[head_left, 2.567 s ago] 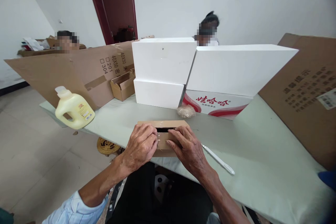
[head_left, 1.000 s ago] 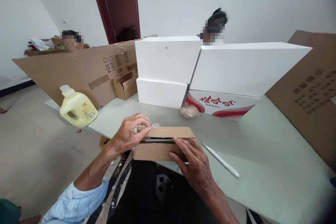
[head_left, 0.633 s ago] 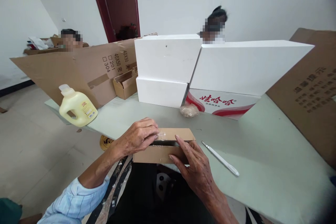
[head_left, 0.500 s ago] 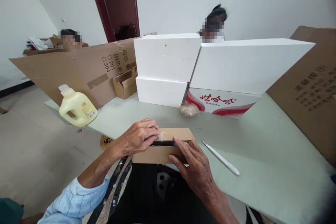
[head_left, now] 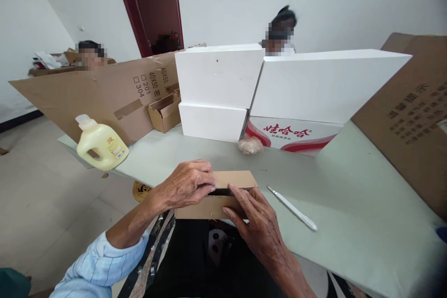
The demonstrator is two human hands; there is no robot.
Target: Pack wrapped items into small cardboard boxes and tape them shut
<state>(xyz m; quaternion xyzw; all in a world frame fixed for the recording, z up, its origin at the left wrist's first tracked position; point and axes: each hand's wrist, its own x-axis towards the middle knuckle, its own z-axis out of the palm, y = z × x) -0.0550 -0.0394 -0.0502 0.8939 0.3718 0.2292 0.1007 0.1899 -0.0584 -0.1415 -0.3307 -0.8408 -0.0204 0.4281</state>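
Note:
A small brown cardboard box (head_left: 234, 179) lies at the near table edge, a dark gap running between its top flaps. My left hand (head_left: 190, 182) is closed in a pinch over the gap's left part; a bit of clear tape at its fingertips is mostly hidden by the fingers. My right hand (head_left: 253, 216) grips the box's right end, fingers on the far flap's edge and thumb on the near panel. On the table to the right of the box lies a white scalpel-like knife (head_left: 292, 208), touched by neither hand.
White boxes (head_left: 218, 79) and a red-and-white printed carton (head_left: 289, 136) stand behind, with a crumpled ball of clear tape (head_left: 250, 145) before them. A yellow jug (head_left: 103, 144) and an open small carton (head_left: 165, 114) are left. Large cardboard sheets flank the table; two people sit beyond.
My left fingers have shifted slightly right along the gap and now cover the clear tape that showed on the far flap. My right hand keeps its grip. The view has turned slightly.

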